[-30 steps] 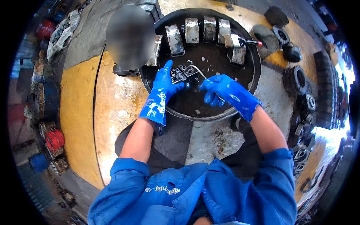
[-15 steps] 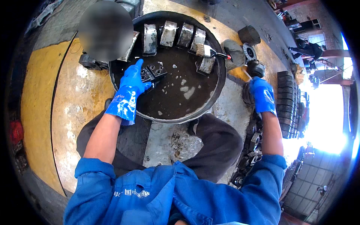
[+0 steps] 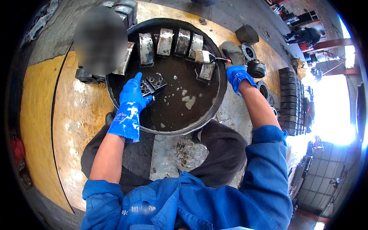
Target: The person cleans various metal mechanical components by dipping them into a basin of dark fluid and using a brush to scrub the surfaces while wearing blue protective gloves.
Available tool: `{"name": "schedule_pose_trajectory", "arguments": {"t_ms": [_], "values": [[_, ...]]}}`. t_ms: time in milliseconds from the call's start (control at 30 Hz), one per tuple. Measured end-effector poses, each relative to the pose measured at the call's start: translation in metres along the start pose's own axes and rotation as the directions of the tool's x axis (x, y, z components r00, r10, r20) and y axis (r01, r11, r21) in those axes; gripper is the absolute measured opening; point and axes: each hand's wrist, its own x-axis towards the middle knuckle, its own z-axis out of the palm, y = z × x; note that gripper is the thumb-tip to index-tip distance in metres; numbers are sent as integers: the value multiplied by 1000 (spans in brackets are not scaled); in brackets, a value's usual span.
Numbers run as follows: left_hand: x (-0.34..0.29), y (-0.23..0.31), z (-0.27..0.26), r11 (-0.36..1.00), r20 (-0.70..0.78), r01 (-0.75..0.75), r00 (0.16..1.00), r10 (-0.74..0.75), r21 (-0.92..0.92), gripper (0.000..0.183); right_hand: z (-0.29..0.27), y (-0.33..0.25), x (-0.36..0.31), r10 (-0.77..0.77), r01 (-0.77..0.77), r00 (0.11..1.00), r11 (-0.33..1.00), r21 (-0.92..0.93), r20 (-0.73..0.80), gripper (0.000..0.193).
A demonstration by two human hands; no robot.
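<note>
My left hand (image 3: 131, 95), in a wet blue rubber glove, grips the left side of a dark metal block (image 3: 156, 81) with round holes. Its index finger points upward and its thumb lies along the near side. The block is inside a round black tub (image 3: 203, 122) with dark liquid. At the tub's right rim, my gloved right hand (image 3: 238, 78) is closed, its fingertips mostly hidden; I cannot make out what is in it. Just above it, a paintbrush (image 3: 209, 57) with pale bristles and a black-and-red handle lies across a metal piece (image 3: 206, 71) and the rim.
Several curved metal pieces (image 3: 165, 42) stand along the tub's far inner wall. Right of the tub are a grey cylinder (image 3: 247, 34), a ribbed disc (image 3: 248, 51), a dark round part (image 3: 256, 69) and stacked black parts (image 3: 291, 101). A distant person (image 3: 304, 36) is at the upper right.
My right hand has moved left from the parts beside the tub to its rim, near the brush handle. The pale stick seen at it no longer shows. My left hand stays on the block.
</note>
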Motion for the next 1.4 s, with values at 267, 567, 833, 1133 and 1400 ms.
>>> {"name": "schedule_pose_trajectory", "arguments": {"t_ms": [267, 567, 833, 1133, 1400], "values": [[0, 6, 0, 998, -28, -40, 999, 39, -58, 112, 35, 38, 16, 78, -88, 996, 969, 233, 51, 24], [-2, 1, 1, 993, -49, -78, 996, 74, -90, 111, -19, -1, 35, 315, -131, 898, 857, 499, -306, 61], [-2, -3, 7, 997, -80, -76, 994, 73, -31, 112, 9, -12, 74, 357, -283, 919, 894, 348, -170, 26], [-6, 2, 4, 994, -80, -99, 992, 102, 39, 110, -83, -79, -60, 17, 93, 942, 946, 309, -335, 12], [-8, 7, 5, 993, -36, -120, 992, 120, 13, 113, -27, -189, -86, -105, 258, 921, 885, 388, -374, 16]]}}
